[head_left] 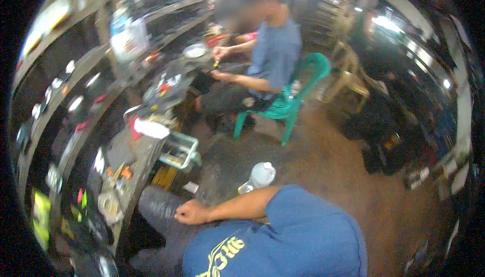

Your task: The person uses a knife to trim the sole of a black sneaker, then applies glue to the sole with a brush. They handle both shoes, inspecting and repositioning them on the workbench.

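Observation:
My right hand [191, 212] rests as a loose fist on my knee in grey trousers [159, 206], with nothing in it. Its bare forearm runs back to my blue sleeve [303, 211]; the shirt has a yellow print on the chest. My left hand is out of sight. A clear plastic bottle [260, 176] with a white cap stands on the floor just beyond the forearm. Farther off, another person in a blue shirt [275, 55] sits on a green plastic chair [298, 97], both hands busy with something small at the bench.
A long cluttered workbench [126, 145] with small tools and parts runs along the left, with shelves behind it. A pale green box [179, 150] hangs off its edge near my knee. Dark bags [384, 125] and a wooden chair [351, 77] stand on the brown floor at right.

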Demonstrator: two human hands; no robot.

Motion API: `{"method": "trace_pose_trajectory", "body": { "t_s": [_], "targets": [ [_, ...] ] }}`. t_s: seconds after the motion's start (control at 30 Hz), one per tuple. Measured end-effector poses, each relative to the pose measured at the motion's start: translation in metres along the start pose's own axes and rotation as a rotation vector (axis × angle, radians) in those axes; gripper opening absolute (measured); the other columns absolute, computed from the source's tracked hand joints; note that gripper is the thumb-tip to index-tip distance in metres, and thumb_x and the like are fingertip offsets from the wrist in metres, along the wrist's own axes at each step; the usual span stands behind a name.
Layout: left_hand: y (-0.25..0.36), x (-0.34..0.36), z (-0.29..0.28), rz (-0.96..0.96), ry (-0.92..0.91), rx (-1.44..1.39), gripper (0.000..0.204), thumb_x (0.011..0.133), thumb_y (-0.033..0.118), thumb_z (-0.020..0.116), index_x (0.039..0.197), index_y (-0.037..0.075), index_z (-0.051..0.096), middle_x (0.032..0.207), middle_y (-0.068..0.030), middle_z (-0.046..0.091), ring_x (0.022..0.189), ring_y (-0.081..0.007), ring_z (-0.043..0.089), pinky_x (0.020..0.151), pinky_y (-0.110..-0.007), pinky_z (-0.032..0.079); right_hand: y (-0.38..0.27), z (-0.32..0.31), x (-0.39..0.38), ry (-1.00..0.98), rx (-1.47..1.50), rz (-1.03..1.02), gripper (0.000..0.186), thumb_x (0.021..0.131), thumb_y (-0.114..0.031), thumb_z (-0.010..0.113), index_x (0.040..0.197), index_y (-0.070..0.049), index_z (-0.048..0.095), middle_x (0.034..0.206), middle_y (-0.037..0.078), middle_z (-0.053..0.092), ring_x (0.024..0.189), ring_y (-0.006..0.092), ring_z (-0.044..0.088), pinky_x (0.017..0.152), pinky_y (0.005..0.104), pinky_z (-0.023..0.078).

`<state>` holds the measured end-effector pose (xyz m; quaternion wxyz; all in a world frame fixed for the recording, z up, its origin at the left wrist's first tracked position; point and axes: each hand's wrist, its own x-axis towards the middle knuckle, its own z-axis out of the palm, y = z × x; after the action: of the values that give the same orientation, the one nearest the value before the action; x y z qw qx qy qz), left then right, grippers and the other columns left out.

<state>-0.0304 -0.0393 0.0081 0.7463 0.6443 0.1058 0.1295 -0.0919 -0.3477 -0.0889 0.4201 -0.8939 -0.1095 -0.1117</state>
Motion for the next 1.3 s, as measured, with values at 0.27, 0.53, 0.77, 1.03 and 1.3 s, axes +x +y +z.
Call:
{"method": "trace_pose_trajectory", "body": {
  "t_s": [0.27,0.53,0.77,1.03,1.3],
  "targets": [
    [0.026,-0.008,-0.001,0.037,-0.022,-0.831,0.044,0.103,0.011,0.041,0.146,0.004,0.046,0.139,-0.0079,0.057,0.116,-0.0207,0.059,0.105,-0.035,0.044,-0.055,-0.036,0.033,-0.264,0.643,0.191,0.036,0.097,-0.037,0.064,0.112,-0.005,0.066,0.097,0.01,0.069,0.073,0.0162,0.06,0.065,0.0324,0.052],
    [0.084,-0.027,0.052,0.254,-0.256,-0.628,0.064,0.083,0.014,0.076,0.138,0.004,0.045,0.126,-0.0078,0.06,0.117,-0.0226,0.058,0.102,-0.039,0.047,-0.137,-0.053,0.073,-0.983,1.612,0.388,0.09,0.093,-0.075,0.031,0.15,-0.006,0.038,0.147,0.029,0.044,0.116,0.046,0.059,0.092,0.0573,0.05],
    [0.077,0.006,0.008,0.53,-0.23,-0.374,0.096,0.079,0.017,0.082,0.153,0.004,0.022,0.14,-0.0096,0.049,0.128,-0.0252,0.048,0.111,-0.041,0.038,-0.195,-0.045,0.117,-0.971,1.988,0.693,0.081,0.094,-0.069,0.033,0.146,-0.008,0.044,0.135,0.028,0.055,0.107,0.04,0.062,0.093,0.0561,0.049],
    [0.13,-0.006,-0.032,0.348,0.018,-0.715,0.043,0.089,0.026,0.067,0.128,0.012,0.057,0.115,-0.0091,0.066,0.103,-0.0271,0.065,0.09,-0.044,0.054,-0.211,-0.02,0.153,-1.142,1.405,0.293,0.098,0.087,-0.083,0.024,0.137,-0.004,0.051,0.096,0.018,0.067,0.077,0.0324,0.065,0.071,0.0472,0.054],
    [0.149,-0.037,-0.065,0.182,0.049,-0.75,0.044,0.093,0.04,0.058,0.122,0.007,0.061,0.116,-0.0113,0.067,0.107,-0.0294,0.064,0.094,-0.045,0.052,-0.097,-0.136,0.137,-0.329,1.439,0.276,0.03,0.103,-0.036,0.051,0.103,-0.008,0.061,0.071,-0.001,0.054,0.043,0.0055,0.041,0.037,0.0225,0.036]
  ]
}}
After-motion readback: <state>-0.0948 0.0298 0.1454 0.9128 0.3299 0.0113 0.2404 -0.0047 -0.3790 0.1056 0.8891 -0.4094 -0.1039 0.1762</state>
